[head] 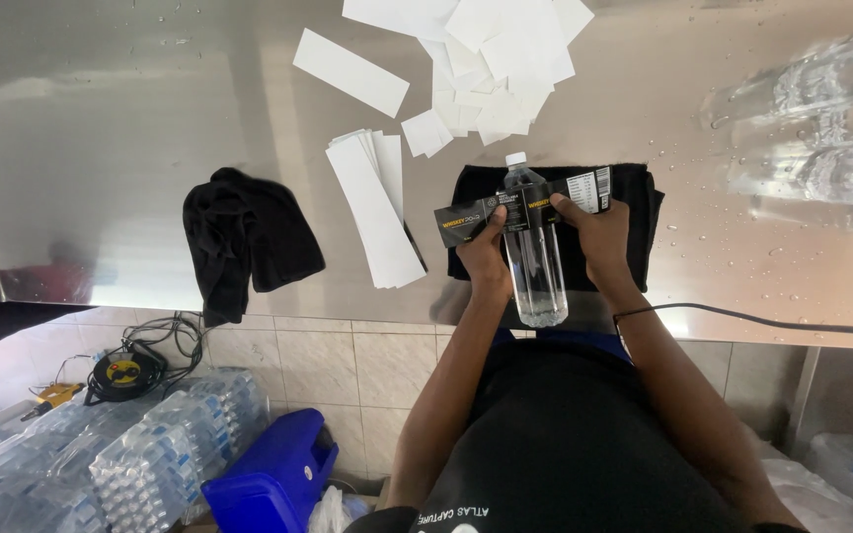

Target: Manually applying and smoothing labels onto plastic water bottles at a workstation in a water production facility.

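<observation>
A clear plastic water bottle [535,266] with a white cap lies on a black cloth [634,197] at the near edge of a steel counter [101,148]. A long black label strip [525,207] is stretched across the bottle. My left hand [483,255] presses the strip's left half with the thumb. The label's right half is pinned by my right hand [599,237], and both hands also hold the bottle.
A stack of white backing strips [377,207] lies left of the bottle, with loose white papers [486,59] further back. A crumpled black cloth [244,237] hangs over the edge. Clear bottles [821,128] lie at the right. Below are shrink-wrapped bottle packs [130,454], a blue bin [273,474] and a cable reel [122,373].
</observation>
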